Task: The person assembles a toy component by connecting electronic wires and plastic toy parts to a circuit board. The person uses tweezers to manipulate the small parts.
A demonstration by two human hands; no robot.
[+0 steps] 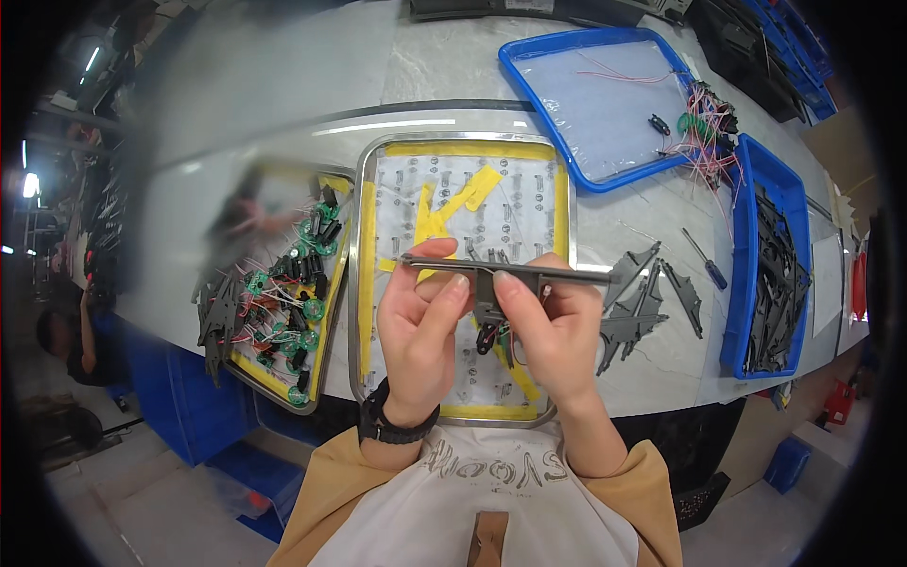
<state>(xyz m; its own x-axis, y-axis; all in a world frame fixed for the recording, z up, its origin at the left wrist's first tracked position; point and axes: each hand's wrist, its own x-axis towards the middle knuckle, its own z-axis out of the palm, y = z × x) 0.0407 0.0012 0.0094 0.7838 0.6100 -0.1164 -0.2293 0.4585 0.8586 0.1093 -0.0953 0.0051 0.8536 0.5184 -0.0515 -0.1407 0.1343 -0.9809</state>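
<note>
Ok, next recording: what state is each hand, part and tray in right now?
Left hand: fingers pinched on the grey plastic piece.
Right hand: fingers pinched on the same piece.
Grey plastic piece: held level above the metal tray.
Metal tray: flat on the table, yellow tape on it.
Blue tray: almost bare, a few wires.
Blue bin: filled with dark parts.
Screwdriver: lying untouched.

The bar (501, 269) is dark grey, a black clip (487, 335) under it. The tray (463, 279) is silver-rimmed with yellow tape strips over clear film. The bins (767, 255) are bright blue, one holding black parts. The boards (307, 307) are green with red and white wires. The bench (283, 104) is pale grey, the watch (392, 425) black, and the sleeves (326, 491) mustard — shirt white.
</note>
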